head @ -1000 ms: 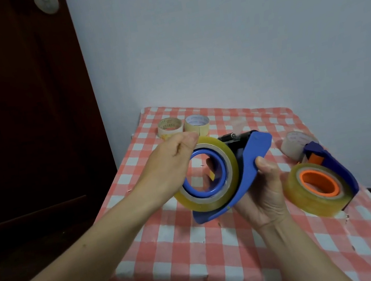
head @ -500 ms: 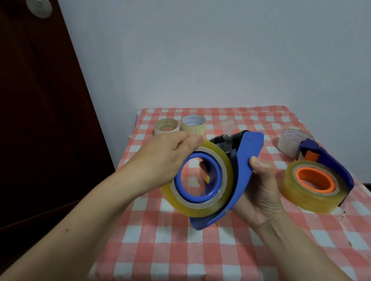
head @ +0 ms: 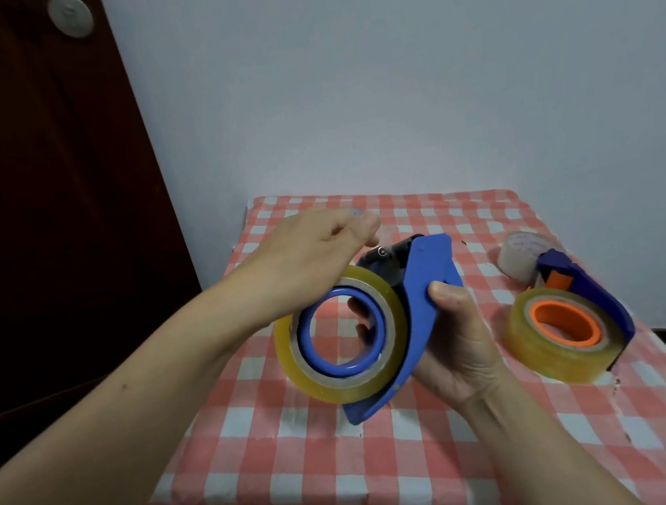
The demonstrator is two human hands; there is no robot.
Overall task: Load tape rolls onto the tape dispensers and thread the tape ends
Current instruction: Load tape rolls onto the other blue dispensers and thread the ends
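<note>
Tablecloth (head: 358, 475), red-and-white check, on a small table. Right hand (head: 459, 345): above the cloth, thumb and fingers wrapped round a blue dispenser (head: 427, 281) carrying a yellowish tape roll (head: 346, 385) on its blue hub. Left hand (head: 309, 251): over the roll's top edge, fingertips bunched and blurred; whether they pinch tape cannot be told. Second dispenser (head: 590, 290): on the cloth at right, loaded with an orange-hub roll (head: 558, 365). Loose pale roll (head: 519, 257): just behind it.

left hand (head: 310, 256) fingertips (head: 368, 222) blurred, right hand (head: 463, 341) — half-hidden
</note>
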